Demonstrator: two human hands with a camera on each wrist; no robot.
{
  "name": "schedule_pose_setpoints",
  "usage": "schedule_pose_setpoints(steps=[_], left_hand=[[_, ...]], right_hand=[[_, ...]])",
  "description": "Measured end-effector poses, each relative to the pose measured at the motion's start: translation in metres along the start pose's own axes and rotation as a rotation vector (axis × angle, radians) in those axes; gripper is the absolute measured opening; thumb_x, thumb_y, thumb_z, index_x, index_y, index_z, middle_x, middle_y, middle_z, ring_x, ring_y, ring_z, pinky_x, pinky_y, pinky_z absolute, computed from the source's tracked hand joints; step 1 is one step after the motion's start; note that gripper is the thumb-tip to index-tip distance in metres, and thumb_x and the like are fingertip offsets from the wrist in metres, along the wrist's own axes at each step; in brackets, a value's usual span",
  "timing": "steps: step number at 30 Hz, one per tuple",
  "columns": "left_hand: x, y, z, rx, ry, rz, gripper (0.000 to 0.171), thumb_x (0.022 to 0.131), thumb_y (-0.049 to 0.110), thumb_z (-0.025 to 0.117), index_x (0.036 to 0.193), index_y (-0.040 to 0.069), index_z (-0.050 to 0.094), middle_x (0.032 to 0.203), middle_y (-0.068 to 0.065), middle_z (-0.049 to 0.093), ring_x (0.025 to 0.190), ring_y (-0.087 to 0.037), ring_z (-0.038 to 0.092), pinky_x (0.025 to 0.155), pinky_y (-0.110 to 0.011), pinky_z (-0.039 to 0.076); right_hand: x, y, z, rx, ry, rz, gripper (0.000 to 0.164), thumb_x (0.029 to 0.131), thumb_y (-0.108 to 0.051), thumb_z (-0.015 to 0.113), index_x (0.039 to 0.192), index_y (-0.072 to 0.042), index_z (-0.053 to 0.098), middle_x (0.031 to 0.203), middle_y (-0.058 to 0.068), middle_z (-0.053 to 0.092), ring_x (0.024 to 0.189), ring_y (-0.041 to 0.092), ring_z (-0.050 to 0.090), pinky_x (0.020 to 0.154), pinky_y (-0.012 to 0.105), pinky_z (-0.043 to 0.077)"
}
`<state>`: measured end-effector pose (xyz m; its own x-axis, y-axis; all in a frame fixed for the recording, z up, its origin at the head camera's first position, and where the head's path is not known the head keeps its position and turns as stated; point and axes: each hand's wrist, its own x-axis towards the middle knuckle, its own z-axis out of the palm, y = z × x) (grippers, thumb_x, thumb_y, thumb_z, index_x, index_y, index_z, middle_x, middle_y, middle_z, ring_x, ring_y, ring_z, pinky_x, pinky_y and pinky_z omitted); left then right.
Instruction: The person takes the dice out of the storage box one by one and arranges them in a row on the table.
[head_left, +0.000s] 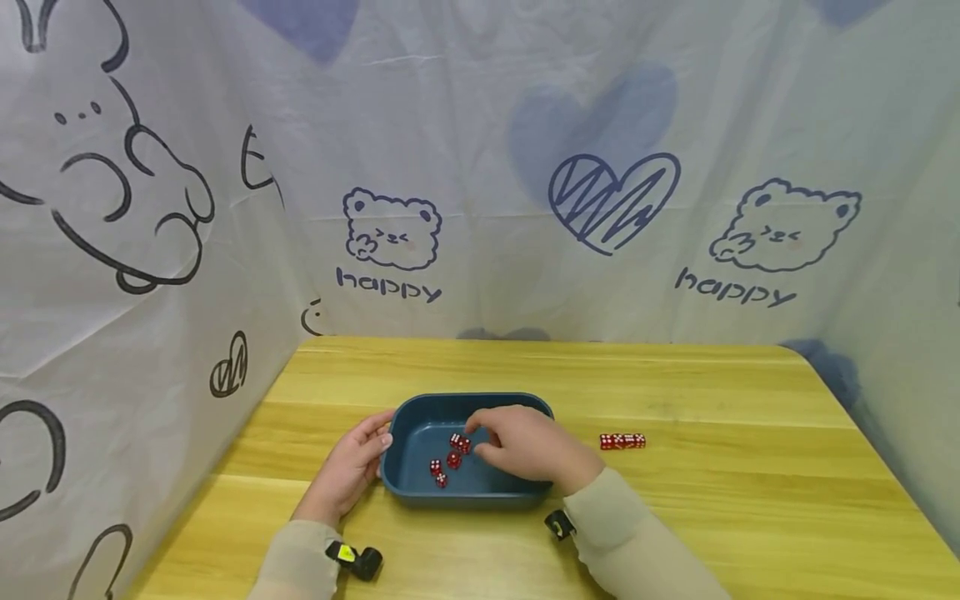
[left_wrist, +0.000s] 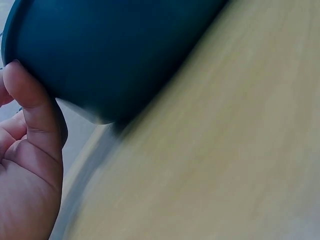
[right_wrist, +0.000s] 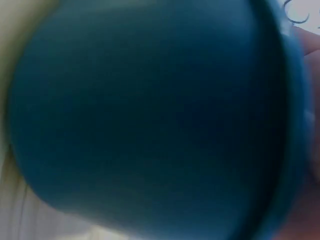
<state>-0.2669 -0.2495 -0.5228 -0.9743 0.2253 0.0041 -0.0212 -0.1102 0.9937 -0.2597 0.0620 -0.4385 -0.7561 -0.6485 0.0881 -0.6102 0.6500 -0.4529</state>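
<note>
A dark blue tray [head_left: 480,500] with rounded corners stands on the table, several red dice [head_left: 453,459] lying loose on its floor left of the middle. My left hand [head_left: 352,467] holds the tray's left end; in the left wrist view its thumb [left_wrist: 32,95] lies against the outer wall near the rim. Over the right part of the tray reaches my right hand [head_left: 525,446], thumb and forefinger apart beside the dice, with no die visible between them. In the right wrist view the tray wall [right_wrist: 150,115] hides most of that hand.
On the table right of the tray, several red dice stand in a short row [head_left: 622,441]. The yellow wood-grain table [head_left: 720,500] ends at a white printed curtain [head_left: 480,275] behind and at the left. A black wrist camera [head_left: 363,562] sits on the left sleeve.
</note>
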Motion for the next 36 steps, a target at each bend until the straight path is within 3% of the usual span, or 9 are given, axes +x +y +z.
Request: schedule_pose_setpoints(steps=[16, 36], left_hand=[[0.000, 0.002, -0.001, 0.011, 0.010, -0.017, 0.049, 0.106, 0.008, 0.052, 0.151, -0.004, 0.037, 0.112, -0.015, 0.053, 0.071, -0.012, 0.053, 0.059, -0.020, 0.046], [-0.002, 0.004, 0.004, 0.005, 0.004, -0.015, 0.049, 0.105, 0.004, 0.050, 0.151, -0.004, 0.036, 0.109, -0.014, 0.052, 0.071, -0.013, 0.053, 0.059, -0.020, 0.046]], right_hand=[[0.023, 0.011, 0.024, -0.020, -0.043, 0.066, 0.025, 0.099, -0.028, 0.064, 0.122, -0.022, 0.069, 0.073, -0.011, 0.055, 0.060, 0.009, 0.050, 0.060, 0.029, 0.044], [0.027, 0.017, 0.039, -0.034, -0.118, 0.118, 0.036, 0.094, -0.026, 0.067, 0.130, -0.027, 0.062, 0.077, -0.010, 0.056, 0.066, 0.011, 0.051, 0.065, 0.031, 0.045]])
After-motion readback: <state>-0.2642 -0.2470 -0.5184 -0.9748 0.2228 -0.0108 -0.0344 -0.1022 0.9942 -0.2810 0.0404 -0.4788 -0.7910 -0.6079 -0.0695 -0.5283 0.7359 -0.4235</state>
